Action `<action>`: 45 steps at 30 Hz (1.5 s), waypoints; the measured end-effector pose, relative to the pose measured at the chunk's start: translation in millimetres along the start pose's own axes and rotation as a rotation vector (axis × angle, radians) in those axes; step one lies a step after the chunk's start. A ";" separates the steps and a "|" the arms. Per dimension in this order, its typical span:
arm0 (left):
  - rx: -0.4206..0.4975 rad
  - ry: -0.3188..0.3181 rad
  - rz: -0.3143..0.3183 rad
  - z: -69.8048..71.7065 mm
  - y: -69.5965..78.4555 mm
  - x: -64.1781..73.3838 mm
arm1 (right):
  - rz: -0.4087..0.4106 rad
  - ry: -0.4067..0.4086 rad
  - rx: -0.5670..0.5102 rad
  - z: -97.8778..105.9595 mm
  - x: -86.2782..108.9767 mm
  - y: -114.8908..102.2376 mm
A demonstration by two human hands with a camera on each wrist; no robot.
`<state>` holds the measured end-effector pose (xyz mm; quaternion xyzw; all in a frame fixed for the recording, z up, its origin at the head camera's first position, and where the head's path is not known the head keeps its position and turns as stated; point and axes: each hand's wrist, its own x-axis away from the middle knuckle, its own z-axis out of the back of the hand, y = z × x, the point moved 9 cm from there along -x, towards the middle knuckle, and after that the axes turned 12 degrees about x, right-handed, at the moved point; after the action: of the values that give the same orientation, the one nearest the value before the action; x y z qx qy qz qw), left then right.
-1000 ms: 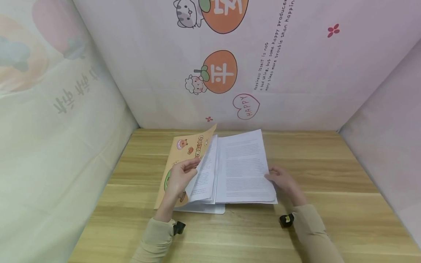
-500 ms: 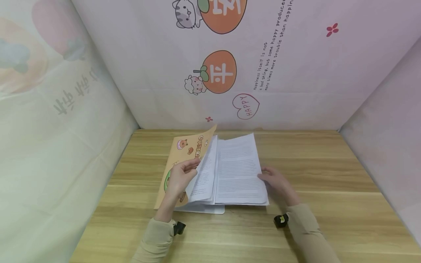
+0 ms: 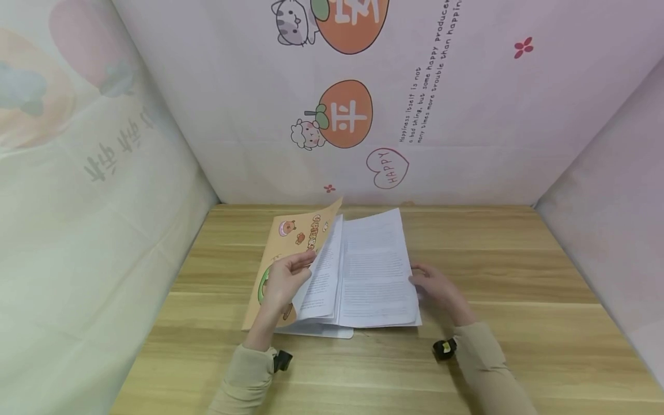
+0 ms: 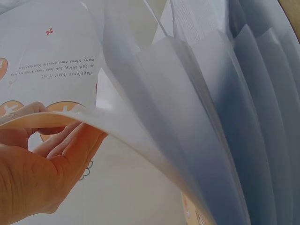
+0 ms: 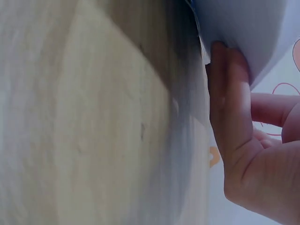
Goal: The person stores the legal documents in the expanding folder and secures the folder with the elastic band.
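An orange folder (image 3: 282, 242) with cartoon animals on its cover lies on the wooden table, its cover lifted and bowed. My left hand (image 3: 287, 279) pinches the cover's free edge; in the left wrist view this hand (image 4: 51, 161) has the edge between thumb and fingers, beside several translucent inner leaves (image 4: 220, 108). Printed sheets (image 3: 376, 271) lie partly inside the folder and stick out to the right. My right hand (image 3: 438, 288) holds their right edge, thumb on the near face. In the right wrist view, fingers (image 5: 229, 93) lie against the paper (image 5: 243, 28).
Bare wood of the table (image 3: 498, 259) stretches right of the sheets and in front of the folder. A white printed cloth wall (image 3: 451, 161) rises behind the table, with further cloth walls left and right. Black cameras sit at both wrists, one by the left sleeve (image 3: 241, 374).
My right hand and the printed sheets have moved left, deeper into the folder, mostly in the first half second. Since then the sheets have shifted only slightly. My left hand stays on the cover.
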<state>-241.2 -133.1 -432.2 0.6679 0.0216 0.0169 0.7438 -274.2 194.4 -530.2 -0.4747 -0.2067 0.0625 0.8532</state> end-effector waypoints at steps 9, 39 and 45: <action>0.009 -0.003 -0.001 -0.3 -0.1 0.5 | -0.031 0.022 -0.039 -0.9 -1.4 2.7; 0.006 0.011 0.001 0.8 -2.1 1.3 | -0.063 -0.022 -0.067 -18.0 -3.2 -12.3; 0.012 0.011 -0.002 0.7 -3.3 0.0 | -0.051 -0.032 -0.131 -21.1 -6.7 -15.8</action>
<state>-241.3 -134.2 -435.4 0.6723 0.0263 0.0195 0.7396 -273.1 167.3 -528.8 -0.5232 -0.2359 0.0345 0.8182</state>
